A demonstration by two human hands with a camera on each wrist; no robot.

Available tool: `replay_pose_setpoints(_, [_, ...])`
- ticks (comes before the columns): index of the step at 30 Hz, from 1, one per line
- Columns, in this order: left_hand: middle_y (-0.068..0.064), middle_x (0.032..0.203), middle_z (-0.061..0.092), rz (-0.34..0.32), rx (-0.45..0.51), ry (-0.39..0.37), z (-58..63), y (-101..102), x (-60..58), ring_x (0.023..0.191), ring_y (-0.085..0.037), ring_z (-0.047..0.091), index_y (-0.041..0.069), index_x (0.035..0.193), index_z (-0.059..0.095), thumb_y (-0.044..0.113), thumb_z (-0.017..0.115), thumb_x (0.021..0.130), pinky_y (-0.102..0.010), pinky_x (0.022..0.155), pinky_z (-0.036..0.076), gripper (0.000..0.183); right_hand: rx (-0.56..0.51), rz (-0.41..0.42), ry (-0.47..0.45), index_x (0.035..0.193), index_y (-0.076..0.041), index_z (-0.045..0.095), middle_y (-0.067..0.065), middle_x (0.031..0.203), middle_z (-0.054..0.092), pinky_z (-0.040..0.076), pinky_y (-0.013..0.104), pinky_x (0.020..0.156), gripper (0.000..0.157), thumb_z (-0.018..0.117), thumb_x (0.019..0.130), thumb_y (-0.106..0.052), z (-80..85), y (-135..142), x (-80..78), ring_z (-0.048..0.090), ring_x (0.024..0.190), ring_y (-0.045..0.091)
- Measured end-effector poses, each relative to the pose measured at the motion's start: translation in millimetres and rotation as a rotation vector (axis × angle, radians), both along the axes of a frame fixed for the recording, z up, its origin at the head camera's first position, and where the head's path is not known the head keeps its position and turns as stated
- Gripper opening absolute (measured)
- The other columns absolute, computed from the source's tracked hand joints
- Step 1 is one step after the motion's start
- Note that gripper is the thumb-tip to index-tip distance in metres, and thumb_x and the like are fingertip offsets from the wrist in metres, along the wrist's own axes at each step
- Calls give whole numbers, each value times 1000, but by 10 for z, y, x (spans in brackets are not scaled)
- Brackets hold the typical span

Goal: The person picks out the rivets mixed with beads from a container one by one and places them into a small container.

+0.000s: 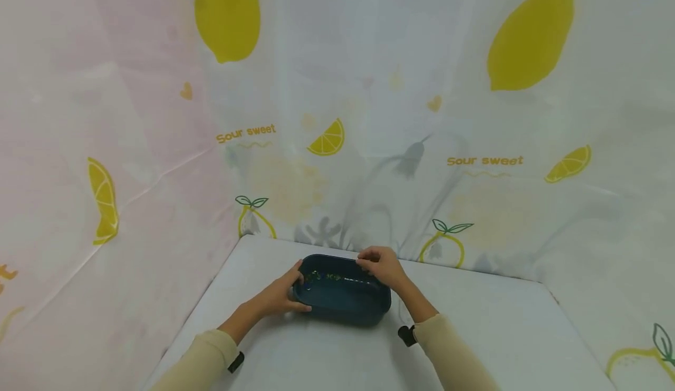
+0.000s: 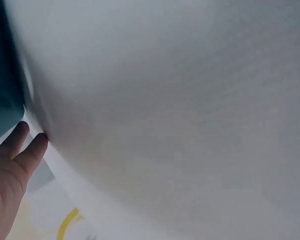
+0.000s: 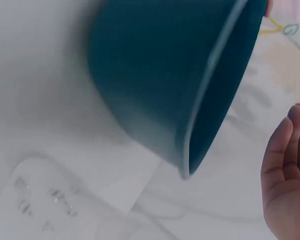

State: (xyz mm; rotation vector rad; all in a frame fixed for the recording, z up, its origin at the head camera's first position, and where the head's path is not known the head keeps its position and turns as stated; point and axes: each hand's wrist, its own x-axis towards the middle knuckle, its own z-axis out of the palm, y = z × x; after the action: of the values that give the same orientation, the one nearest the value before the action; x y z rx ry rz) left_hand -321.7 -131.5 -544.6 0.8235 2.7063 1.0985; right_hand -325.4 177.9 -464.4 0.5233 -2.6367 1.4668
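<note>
A deep dark-blue rectangular plastic basin (image 1: 345, 306) stands on the white table, one end facing the right wrist view. Small yellow, green and blue bits (image 1: 324, 276) lie toward the left and back of its inside. My left hand (image 1: 282, 294) grips its left end, the thumb at the front side and the fingers at the rim. Over the back right rim is my right hand (image 1: 381, 264), its fingers bent together. In the right wrist view this hand is apart from the basin's outer wall, with a dark speck at the fingertips; I cannot tell what it holds.
The white table (image 1: 327, 356) meets a hanging sheet (image 1: 369, 191) printed with lemons close behind the basin. Another sheet side (image 1: 132, 297) borders the left edge. A clear flat item (image 3: 45, 200) with small shiny marks lies near the basin's right end.
</note>
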Motion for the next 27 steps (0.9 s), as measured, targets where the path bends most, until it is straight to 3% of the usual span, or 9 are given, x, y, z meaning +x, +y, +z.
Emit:
replay_pose_setpoints(4, [-18,165,12,-20,-24,32,-33,-14,12,148,-39,27,8,129,49,53,82,74,-55,112,33,78,18,-53,-11,96,-2,74,13,86,74,55,25,63,12,73,90,-11,44,117,5,68,72,16])
replay_pose_setpoints(9, [-15,167,6,-36,-61,33,-43,-24,31,151,-36,21,7,158,20,57,79,75,-54,114,31,113,51,-83,6,94,-3,74,11,84,74,55,25,63,8,73,89,-9,39,266,1,66,70,12])
replay_pose_setpoints(13, [-12,168,2,-25,-102,21,-39,-15,51,151,-33,19,11,160,6,62,77,75,-51,115,31,122,71,-94,18,93,-2,74,12,83,73,53,25,61,8,73,88,-8,14,380,8,66,70,14])
replay_pose_setpoints(20, [-8,168,1,-3,-102,3,-48,4,99,150,-33,24,13,160,4,64,76,75,-52,113,34,122,70,-131,-21,92,-2,73,15,84,74,52,24,61,8,74,88,-8,-1,585,62,69,73,23])
replay_pose_setpoints(27, [-12,168,1,-2,-91,5,-58,20,126,149,-35,27,9,160,5,62,74,78,-53,111,37,120,111,-185,-47,91,-1,73,13,85,73,52,24,61,8,73,88,-9,-67,846,145,66,72,15])
